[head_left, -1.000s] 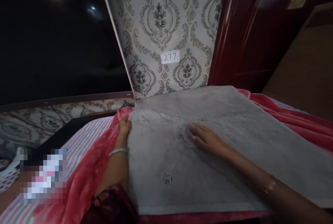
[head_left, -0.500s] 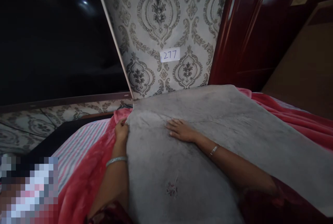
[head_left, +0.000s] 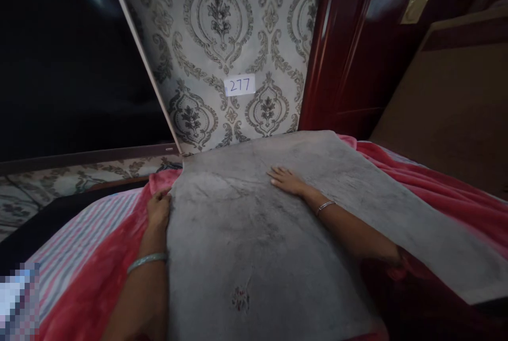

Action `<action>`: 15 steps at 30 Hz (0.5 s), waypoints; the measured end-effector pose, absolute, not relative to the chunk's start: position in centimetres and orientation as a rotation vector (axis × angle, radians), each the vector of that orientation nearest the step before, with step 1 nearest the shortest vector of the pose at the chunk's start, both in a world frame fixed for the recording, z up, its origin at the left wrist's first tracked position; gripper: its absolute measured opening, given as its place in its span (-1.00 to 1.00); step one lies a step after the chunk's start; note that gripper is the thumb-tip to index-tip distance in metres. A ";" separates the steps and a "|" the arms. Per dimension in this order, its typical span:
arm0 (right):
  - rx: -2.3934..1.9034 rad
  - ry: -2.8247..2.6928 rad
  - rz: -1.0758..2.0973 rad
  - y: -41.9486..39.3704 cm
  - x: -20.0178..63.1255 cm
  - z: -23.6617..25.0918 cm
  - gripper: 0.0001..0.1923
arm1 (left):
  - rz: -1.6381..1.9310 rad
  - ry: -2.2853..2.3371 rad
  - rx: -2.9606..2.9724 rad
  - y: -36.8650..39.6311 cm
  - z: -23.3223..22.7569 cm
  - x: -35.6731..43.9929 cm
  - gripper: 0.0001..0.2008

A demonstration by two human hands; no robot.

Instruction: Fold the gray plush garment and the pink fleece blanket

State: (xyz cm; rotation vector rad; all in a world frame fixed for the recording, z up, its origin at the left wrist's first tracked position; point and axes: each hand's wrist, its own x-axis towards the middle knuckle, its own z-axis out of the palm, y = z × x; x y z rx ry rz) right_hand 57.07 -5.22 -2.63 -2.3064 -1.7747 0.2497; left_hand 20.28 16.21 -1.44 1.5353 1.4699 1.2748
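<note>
A grey plush blanket (head_left: 246, 235) lies spread over a red fleece blanket (head_left: 432, 182) on a bed. My left hand (head_left: 159, 209) grips the grey blanket's left edge, fingers curled over it. My right hand (head_left: 286, 180) lies flat, palm down, on the grey blanket near its far end, fingers together and stretched out. A bangle shows on each wrist. A small dark embroidered mark (head_left: 240, 298) sits on the grey blanket close to me.
A striped sheet (head_left: 75, 240) shows at the left under the red blanket. Patterned wallpaper with a paper label "277" (head_left: 239, 85) stands behind the bed. A dark red wooden door (head_left: 357, 55) and a brown panel (head_left: 444, 103) are at the right.
My right hand slid left across the grey blanket, then further away toward its far end. My left hand stayed on the left edge. The view shifted right.
</note>
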 end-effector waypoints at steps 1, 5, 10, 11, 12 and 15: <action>-2.332 -1.789 0.234 -5.4 57.5 -3.0 -0.32 | 1.264 1.459 1.521 16.2 -1.4 20.3 -0.69; -2.194 -1.965 0.281 -7.3 56.2 -4.1 -0.33 | 1.241 1.457 1.450 16.5 -1.5 20.2 -0.68; -1.893 -2.183 0.359 -12.3 51.4 -3.7 -0.29 | 1.216 1.510 1.494 17.0 -1.7 20.1 -0.70; -1.846 -2.207 0.376 -13.6 50.3 -3.6 -0.27 | 1.221 1.510 1.495 17.1 -1.7 20.2 -0.70; -1.791 -2.230 0.398 -15.0 49.3 -3.5 -0.25 | 1.231 1.518 1.485 17.1 -1.6 20.2 -0.72; -1.585 -2.306 0.492 -18.6 46.9 -3.3 -0.30 | 1.226 1.553 1.444 17.1 -1.5 20.5 -0.76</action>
